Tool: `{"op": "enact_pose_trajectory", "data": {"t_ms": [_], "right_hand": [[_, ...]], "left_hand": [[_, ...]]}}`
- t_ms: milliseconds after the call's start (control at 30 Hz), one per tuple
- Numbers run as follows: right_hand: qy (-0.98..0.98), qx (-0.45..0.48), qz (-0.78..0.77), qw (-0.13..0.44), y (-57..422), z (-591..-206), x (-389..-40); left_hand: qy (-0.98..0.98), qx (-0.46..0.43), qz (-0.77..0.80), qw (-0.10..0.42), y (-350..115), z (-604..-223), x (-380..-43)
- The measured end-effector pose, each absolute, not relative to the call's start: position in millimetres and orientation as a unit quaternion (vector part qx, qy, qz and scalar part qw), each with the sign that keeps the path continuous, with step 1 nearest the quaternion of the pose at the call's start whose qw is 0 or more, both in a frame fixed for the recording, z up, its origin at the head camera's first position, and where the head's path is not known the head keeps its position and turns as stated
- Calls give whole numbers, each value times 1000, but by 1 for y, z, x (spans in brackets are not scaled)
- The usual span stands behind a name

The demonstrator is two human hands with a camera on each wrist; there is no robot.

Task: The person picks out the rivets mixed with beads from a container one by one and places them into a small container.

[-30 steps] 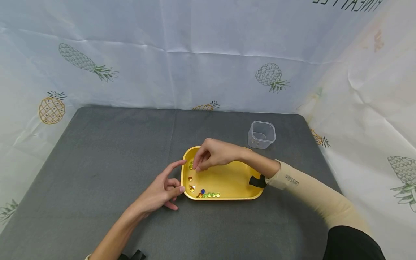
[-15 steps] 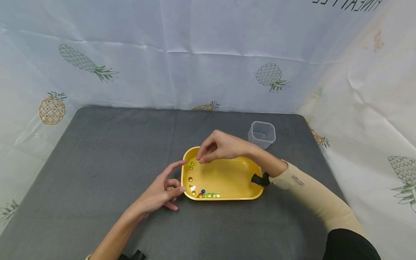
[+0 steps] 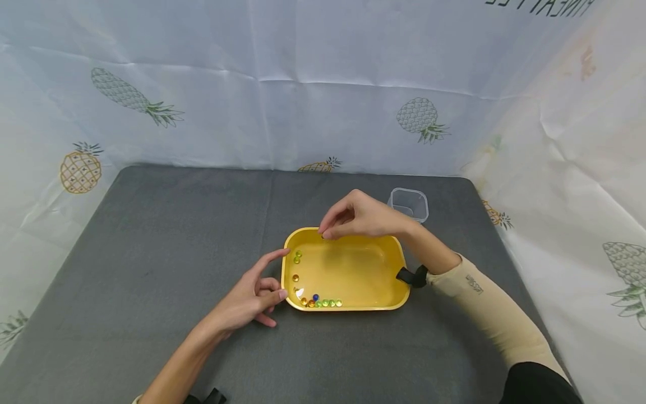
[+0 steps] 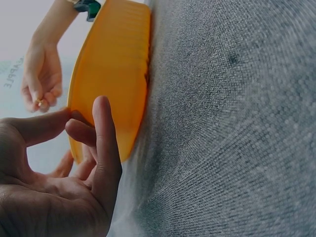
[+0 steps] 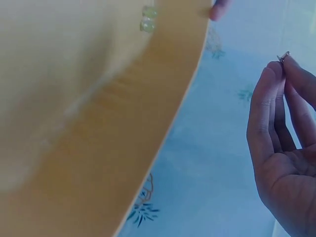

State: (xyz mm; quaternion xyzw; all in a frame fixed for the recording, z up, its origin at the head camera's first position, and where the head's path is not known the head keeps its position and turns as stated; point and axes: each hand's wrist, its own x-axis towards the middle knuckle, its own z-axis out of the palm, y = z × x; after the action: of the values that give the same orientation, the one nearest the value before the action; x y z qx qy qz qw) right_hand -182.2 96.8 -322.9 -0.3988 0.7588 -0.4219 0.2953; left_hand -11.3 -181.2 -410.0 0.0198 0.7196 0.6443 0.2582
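In the head view a yellow tray (image 3: 353, 275) holds several small glass marbles (image 3: 332, 303), green, amber and one blue, along its left and near sides. My left hand (image 3: 252, 294) is spread at the tray's left end, thumb and index fingertip touching the rim and the other fingers outside the wall. Over the far rim, my right hand (image 3: 360, 216) pinches a small shiny piece (image 5: 283, 57) between thumb and fingertips. Most of that piece is hidden by the fingers, so I cannot tell its kind. Two green marbles (image 5: 148, 19) also show in the right wrist view.
A clear plastic container (image 3: 416, 209) stands beyond the tray's far right corner, partly hidden by the right forearm. Grey cloth (image 3: 192, 224) covers the table. White pineapple-print sheets (image 3: 323, 112) hang behind and at the sides.
My right hand has risen from the tray's left end and moved right and away, carrying the small piece. An amber marble has rolled into the near left corner. The left hand stays put.
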Motion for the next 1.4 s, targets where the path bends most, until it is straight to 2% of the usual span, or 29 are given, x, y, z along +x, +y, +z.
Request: {"op": "enact_pose_trajectory", "data": {"t_ms": [667,1400], "right_hand": [[799,-321,-462,213,153,-311,-196],[855,-193,-466,118,219,-337,-207]], "left_hand": [[720,25,645,255,-181,-410,-11],[719,23,646,255,-181,-410,-11]]}}
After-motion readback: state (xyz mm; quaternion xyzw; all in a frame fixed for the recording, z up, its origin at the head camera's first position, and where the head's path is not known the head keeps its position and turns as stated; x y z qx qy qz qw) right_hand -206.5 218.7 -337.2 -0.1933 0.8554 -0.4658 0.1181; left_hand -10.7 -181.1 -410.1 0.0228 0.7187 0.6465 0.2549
